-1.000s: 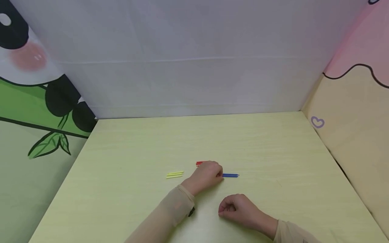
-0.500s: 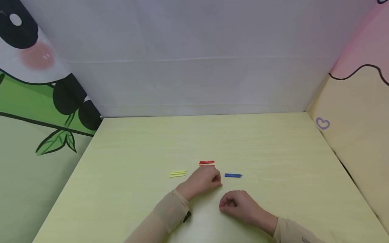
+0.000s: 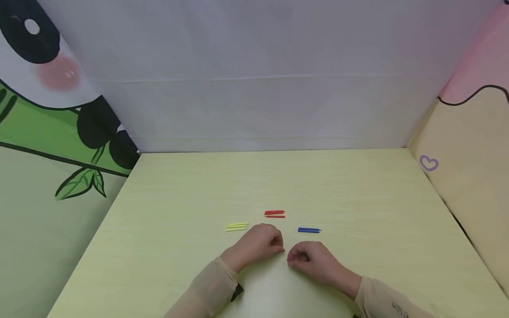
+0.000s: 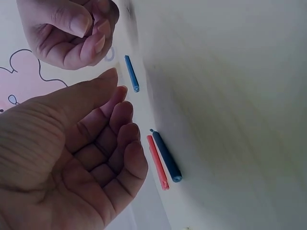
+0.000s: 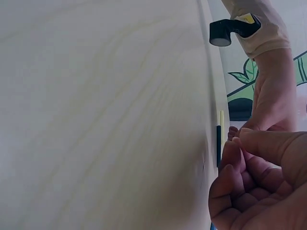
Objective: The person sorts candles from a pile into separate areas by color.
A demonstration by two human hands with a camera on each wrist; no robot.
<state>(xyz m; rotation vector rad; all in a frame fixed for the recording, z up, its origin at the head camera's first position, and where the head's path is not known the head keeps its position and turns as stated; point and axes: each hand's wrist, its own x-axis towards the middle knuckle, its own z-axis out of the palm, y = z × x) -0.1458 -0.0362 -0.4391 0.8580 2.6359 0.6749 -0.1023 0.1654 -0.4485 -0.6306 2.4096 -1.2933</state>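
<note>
My left hand [image 3: 256, 242] rests over the pale table with loosely curled fingers, holding nothing. My right hand [image 3: 314, 260] is just to its right, curled too, with no object visible in it. Beyond the hands lie three groups of thin coloured sticks: yellow sticks [image 3: 237, 227] near the left hand, red sticks [image 3: 275, 214] in the middle, and blue sticks [image 3: 309, 230] on the right. The left wrist view shows a dark blue stick [image 4: 167, 157] beside a red stick [image 4: 157, 163], past the left fingers. In the right wrist view the right thumb meets the index fingertip.
The table [image 3: 191, 185] ends at a white fabric wall [image 3: 262, 106] at the back. Printed side panels stand left and right, the right one with a purple heart [image 3: 429, 163]. A black device [image 5: 235, 29] sits on the left wrist.
My left hand has drawn back toward the body, uncovering the red sticks and more of the blue ones. My right hand has shifted slightly forward. The view has turned a little leftward.
</note>
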